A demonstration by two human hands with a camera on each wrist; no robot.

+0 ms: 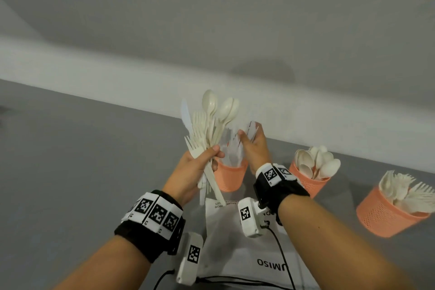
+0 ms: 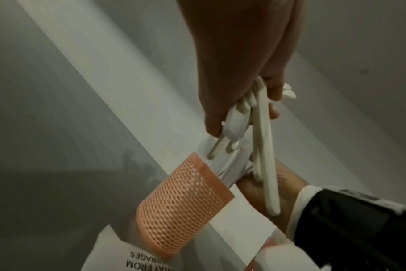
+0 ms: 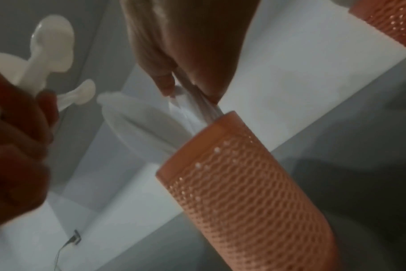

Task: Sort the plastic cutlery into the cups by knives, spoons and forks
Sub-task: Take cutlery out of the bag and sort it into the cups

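My left hand (image 1: 210,156) grips a fanned bundle of cream plastic cutlery (image 1: 208,122), with spoons, forks and a white knife, by the handles (image 2: 263,146). It is held up just left of the first orange mesh cup (image 1: 231,175). My right hand (image 1: 247,135) is directly above that cup and pinches clear plastic knives (image 3: 192,104) whose lower ends reach into the cup (image 3: 243,183). More knives stand in that cup. The second orange cup (image 1: 308,180) holds spoons. The third cup (image 1: 388,215), at the right, holds forks.
The three cups stand in a row along a grey surface (image 1: 82,160) near a white wall ledge (image 1: 117,77). A white printed bag (image 1: 247,245) lies in front of the first cup, under my wrists. Black cables (image 1: 235,280) run across the bag.
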